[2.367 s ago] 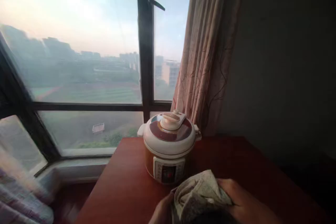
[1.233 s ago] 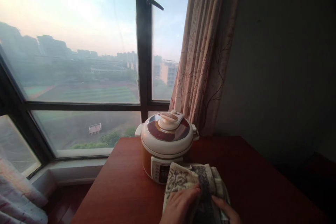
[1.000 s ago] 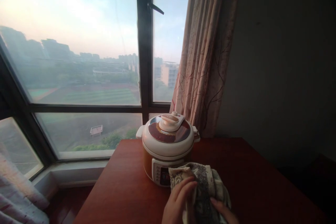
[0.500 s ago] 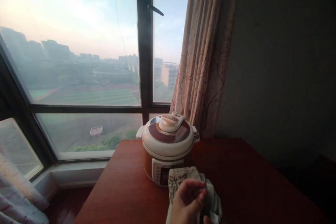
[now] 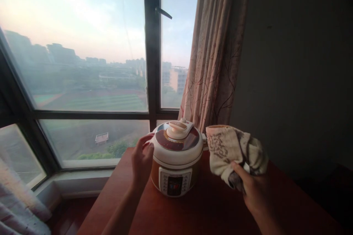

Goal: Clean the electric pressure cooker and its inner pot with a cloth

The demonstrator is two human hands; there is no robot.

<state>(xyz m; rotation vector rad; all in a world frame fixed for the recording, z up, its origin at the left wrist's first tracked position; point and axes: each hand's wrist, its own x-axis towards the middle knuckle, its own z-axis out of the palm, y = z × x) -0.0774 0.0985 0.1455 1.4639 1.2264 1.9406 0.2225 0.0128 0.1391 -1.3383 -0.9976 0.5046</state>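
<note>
A white and brown electric pressure cooker (image 5: 176, 156) stands upright on the table, its lid on and its control panel (image 5: 175, 183) facing me. My left hand (image 5: 142, 159) is closed around the side handle at the cooker's left, which the fingers mostly hide. To the right of the cooker, my right hand (image 5: 252, 187) grips a bunched, pale cloth (image 5: 234, 148) with a dark pattern and holds it above the table. Part of the cloth hangs close to the cooker's right handle (image 5: 204, 138).
The cooker rests on a reddish-brown wooden table (image 5: 165, 216). Behind it are a dark-framed window (image 5: 93, 114) and a patterned curtain (image 5: 212, 55). A grey wall (image 5: 292, 80) rises on the right, and another curtain (image 5: 20, 198) hangs at lower left.
My right hand and the cloth have moved from the cooker's front up and to the right, uncovering the panel. My left hand has come to the cooker's left handle.
</note>
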